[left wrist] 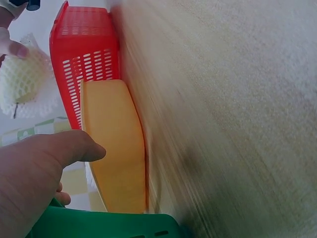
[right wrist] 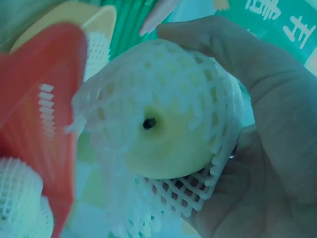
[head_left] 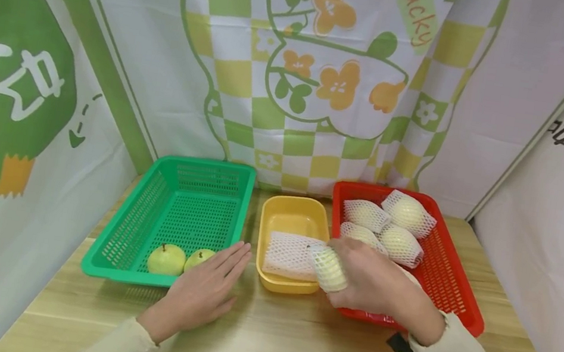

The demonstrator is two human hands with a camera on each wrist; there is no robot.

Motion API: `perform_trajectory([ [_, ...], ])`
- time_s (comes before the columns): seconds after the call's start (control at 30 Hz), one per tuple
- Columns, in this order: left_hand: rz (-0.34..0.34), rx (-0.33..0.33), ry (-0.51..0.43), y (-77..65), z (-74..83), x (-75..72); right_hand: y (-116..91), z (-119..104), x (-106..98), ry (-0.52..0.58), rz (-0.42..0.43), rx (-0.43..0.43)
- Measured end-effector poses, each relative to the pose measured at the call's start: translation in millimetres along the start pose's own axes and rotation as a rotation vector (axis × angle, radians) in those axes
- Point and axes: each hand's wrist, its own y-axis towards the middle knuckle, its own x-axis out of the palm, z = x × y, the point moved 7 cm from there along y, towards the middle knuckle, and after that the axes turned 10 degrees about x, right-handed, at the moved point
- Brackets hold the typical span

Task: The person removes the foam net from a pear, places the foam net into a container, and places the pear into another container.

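Observation:
My right hand (head_left: 376, 276) grips a pale yellow pear (right wrist: 168, 129) wrapped in a white foam net (right wrist: 190, 191). In the head view this pear is at the left front of the red basket (head_left: 461, 285), overlapping the yellow bin's edge. Its stem faces the right wrist camera, and the net's loose end hangs off it. My left hand (head_left: 206, 289) lies with straight fingers over the front right corner of the green basket (head_left: 112, 269), holding nothing. Two bare yellow-green pears, a left pear (head_left: 166, 259) and a right pear (head_left: 198, 257), sit in that basket, the right one partly hidden by the hand.
Between the baskets stands a yellow bin (head_left: 295, 206) with white foam nets (head_left: 289, 255) lying in it. Several netted pears (head_left: 406, 213) fill the red basket's left side. All stand on a wooden table (head_left: 280, 344) against a checkered cloth backdrop (head_left: 297, 148).

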Motion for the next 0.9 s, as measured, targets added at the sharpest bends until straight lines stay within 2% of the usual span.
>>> perform_trajectory([
  [0.2,0.011,0.006,0.016,0.3,-0.3,-1.3,-5,-26,11,-0.019,-0.066,-0.032],
  [0.4,0.025,0.009,0.022,0.6,-0.3,-1.3,-9,-47,45,-0.005,-0.14,-0.089],
  [0.53,0.027,0.006,0.012,0.2,-0.2,-1.0,-9,-53,71,0.012,-0.191,-0.114],
  [0.7,0.013,0.0,0.003,-0.5,-0.1,-0.5,-8,-57,96,0.002,-0.207,-0.15],
  [0.9,0.001,-0.003,-0.023,-1.7,-1.6,-0.8,-7,-54,120,-0.011,-0.257,-0.107],
])
